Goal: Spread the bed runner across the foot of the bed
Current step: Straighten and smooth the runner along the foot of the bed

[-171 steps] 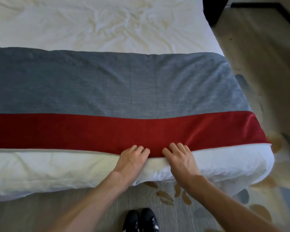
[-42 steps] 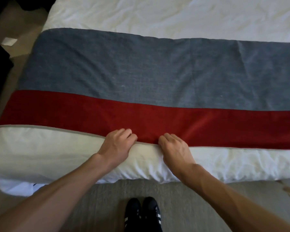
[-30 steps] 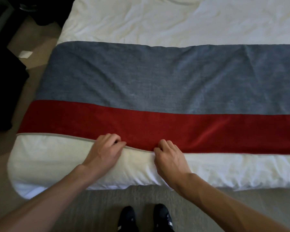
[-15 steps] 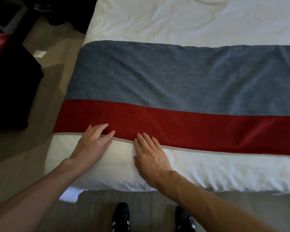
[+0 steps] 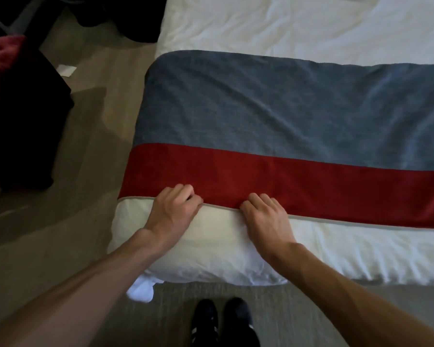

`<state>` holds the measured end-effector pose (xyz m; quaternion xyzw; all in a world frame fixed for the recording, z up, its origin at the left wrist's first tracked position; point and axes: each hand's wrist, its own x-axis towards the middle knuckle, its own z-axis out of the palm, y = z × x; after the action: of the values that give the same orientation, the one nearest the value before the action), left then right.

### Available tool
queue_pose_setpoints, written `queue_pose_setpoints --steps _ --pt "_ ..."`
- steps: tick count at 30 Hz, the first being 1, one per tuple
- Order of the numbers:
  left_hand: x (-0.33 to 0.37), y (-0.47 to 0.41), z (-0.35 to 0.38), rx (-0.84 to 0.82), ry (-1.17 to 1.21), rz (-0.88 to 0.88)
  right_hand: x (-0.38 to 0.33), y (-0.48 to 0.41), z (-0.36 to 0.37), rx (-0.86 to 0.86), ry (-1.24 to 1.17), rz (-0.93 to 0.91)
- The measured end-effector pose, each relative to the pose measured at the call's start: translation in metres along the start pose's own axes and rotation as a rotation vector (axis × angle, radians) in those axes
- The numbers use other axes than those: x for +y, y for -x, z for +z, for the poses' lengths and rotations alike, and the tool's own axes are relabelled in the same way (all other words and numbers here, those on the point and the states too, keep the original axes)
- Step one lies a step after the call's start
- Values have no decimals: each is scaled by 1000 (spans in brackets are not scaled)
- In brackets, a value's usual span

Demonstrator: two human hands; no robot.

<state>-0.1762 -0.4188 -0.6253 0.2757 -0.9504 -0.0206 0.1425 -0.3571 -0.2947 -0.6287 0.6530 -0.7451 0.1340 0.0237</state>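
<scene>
Where the fingers were lying straight on the cloth half a second ago, they are now being curled. The left hand [image 5: 173, 211] and the right hand [image 5: 266, 216] are both being closed on the grey-piped hem [image 5: 336, 220] of the bed runner [image 5: 261, 116], so the edge is being pinched rather than merely pressed. Attention is also being carried further toward the bed's left corner than a moment ago. A pull or a straightening of this end is judged to be in preparation. The spreading itself is looking nearly done, with only slanting creases being left in the grey panel [image 5: 361, 108] on the right.

The runner is being kept across the foot of the bed, with its red band [image 5: 311, 181] toward the person, its left end draped over the corner and its right side running out of view. The hem is being held directly under the fingertips, near the left end, with a short stretch of it left free between the two hands. The palms are being rested on the white duvet [image 5: 348, 249] below it.
</scene>
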Motion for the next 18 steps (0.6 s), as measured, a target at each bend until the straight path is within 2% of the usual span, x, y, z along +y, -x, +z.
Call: queue_pose_setpoints --steps 4,10,14,18 --pt "6 11 0 -27 -35 75 4 17 2 26 -36 -99" --pt "6 13 1 -69 47 36 -8 17 2 -42 -45 -45" --pt "-16 27 -5 -61 50 -42 -19 7 -5 -68 -81 -31" --pt "-52 41 -5 -3 57 -239 -47 -20 0 -109 -112 -47"
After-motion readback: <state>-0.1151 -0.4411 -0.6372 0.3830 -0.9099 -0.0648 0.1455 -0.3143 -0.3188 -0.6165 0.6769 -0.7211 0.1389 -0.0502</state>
